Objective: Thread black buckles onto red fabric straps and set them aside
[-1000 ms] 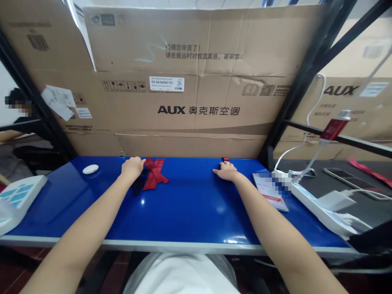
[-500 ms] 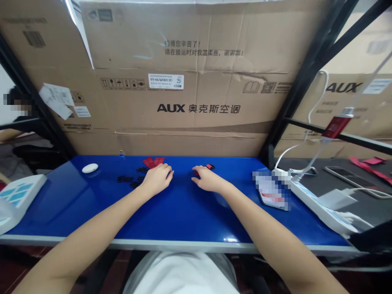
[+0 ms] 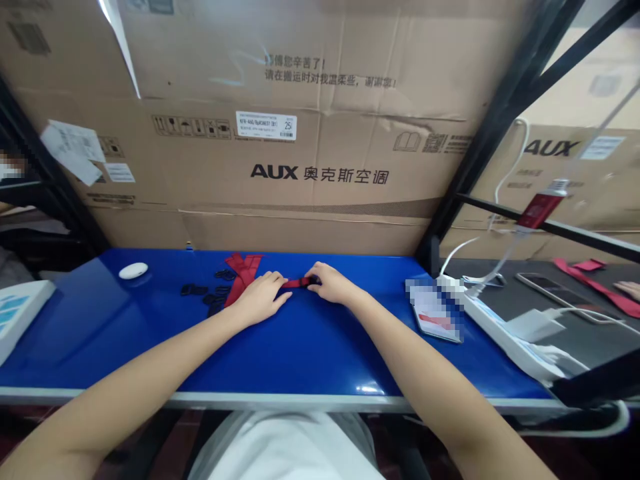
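Note:
Both my hands rest on a blue table [image 3: 310, 347] near its back edge. My left hand [image 3: 261, 297] and my right hand [image 3: 331, 283] each pinch an end of a short red strap [image 3: 296, 283] stretched between them. Just left of my left hand lies a small pile of red straps [image 3: 239, 271]. Several small black buckles [image 3: 205, 293] are scattered on the table beside that pile.
Large cardboard boxes [image 3: 320, 127] wall off the back of the table. A white oval object [image 3: 133, 270] lies at the back left, a white box [image 3: 17, 310] at the far left. A card [image 3: 434, 312], a white power strip [image 3: 505, 330], cables and a phone [image 3: 543, 288] sit at the right.
My hands came together from wide apart at the back of the table. A red strap now stretches between them. The view shifted slightly left.

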`<state>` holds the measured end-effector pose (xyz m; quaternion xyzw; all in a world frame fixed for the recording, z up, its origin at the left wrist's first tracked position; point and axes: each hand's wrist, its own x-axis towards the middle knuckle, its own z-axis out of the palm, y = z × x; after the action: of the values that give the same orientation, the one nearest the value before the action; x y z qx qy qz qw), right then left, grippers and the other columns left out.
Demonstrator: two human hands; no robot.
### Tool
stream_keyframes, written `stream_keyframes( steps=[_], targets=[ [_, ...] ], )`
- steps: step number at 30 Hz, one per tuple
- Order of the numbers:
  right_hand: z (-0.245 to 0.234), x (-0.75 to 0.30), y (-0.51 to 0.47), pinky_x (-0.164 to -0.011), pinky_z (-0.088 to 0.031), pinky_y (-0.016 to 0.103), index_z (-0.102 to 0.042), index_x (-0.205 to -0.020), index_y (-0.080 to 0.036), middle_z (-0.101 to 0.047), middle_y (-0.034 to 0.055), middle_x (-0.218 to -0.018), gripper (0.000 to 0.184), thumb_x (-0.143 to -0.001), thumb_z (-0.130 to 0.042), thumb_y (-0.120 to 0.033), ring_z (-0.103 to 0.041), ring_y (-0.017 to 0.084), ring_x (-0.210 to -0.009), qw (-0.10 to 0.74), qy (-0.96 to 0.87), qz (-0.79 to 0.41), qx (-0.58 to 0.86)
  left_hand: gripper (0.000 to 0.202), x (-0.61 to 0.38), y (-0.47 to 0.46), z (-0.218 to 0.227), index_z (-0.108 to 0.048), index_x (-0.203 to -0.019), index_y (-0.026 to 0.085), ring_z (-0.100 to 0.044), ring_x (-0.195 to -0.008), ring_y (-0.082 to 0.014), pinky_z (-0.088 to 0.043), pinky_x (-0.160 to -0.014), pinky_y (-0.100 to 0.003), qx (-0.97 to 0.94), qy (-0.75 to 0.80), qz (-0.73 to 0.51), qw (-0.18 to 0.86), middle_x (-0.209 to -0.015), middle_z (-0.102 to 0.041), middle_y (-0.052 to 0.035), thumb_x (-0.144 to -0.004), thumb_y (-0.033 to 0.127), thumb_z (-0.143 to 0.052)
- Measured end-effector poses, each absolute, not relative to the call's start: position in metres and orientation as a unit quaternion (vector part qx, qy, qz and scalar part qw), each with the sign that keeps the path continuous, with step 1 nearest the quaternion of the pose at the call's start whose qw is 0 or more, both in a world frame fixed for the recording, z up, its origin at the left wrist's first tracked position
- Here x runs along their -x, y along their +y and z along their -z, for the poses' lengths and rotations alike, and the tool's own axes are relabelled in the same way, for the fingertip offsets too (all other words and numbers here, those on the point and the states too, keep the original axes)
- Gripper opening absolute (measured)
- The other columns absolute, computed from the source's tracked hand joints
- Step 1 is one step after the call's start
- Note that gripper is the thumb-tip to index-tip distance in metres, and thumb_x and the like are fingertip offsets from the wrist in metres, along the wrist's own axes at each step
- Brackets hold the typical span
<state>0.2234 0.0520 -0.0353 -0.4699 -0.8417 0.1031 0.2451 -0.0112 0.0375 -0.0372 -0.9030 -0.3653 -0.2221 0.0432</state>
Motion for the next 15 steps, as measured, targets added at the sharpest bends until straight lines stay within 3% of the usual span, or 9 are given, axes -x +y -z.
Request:
stream_keyframes(
  steps=[5, 9, 15],
  targets=[
    [0.033, -0.209, 0.036, -0.071, -0.04, 0.027, -0.06, -0.09, -0.019, -0.058, 0.0021, -0.088, 0.022, -0.071, -0.068, -0.009, -0.051, 0.014, -0.074, 0.295, -0.845, -0.155, 0.418, 0.028, 0.01, 0.038, 0.036, -0.063, -0.112, 0.018, -0.058, -0.1, -0.0269, -0.047, -0.09, -0.041, 0.92, -0.326, 0.216, 0.001, -0.104, -0.063, -0.0107, -0.093, 0.037, -0.053],
    [0.032, -0.203, 0.032, -0.064, -0.038, 0.026, -0.056, -0.087, -0.02, -0.056, -0.0033, -0.073, 0.021, -0.071, -0.069, -0.016, -0.05, 0.013, -0.066, 0.321, -0.822, -0.262, 0.391, 0.033, 0.008, 0.035, 0.034, -0.061, -0.114, 0.02, -0.059, -0.093, -0.0245, -0.048, -0.081, -0.036, 0.922, -0.314, 0.225, -0.025, -0.097, -0.063, -0.0074, -0.089, 0.041, -0.06],
    [0.025, -0.209, 0.035, -0.083, -0.042, 0.032, -0.062, -0.074, -0.018, -0.063, 0.0022, -0.092, 0.013, -0.072, -0.071, -0.028, -0.058, 0.018, -0.088, 0.35, -0.769, -0.446, 0.295, 0.035, 0.009, 0.025, 0.027, -0.062, -0.111, 0.02, -0.064, -0.087, -0.0202, -0.049, -0.079, -0.03, 0.922, -0.269, 0.269, -0.071, -0.095, -0.065, -0.0052, -0.086, 0.043, -0.064]
  ],
)
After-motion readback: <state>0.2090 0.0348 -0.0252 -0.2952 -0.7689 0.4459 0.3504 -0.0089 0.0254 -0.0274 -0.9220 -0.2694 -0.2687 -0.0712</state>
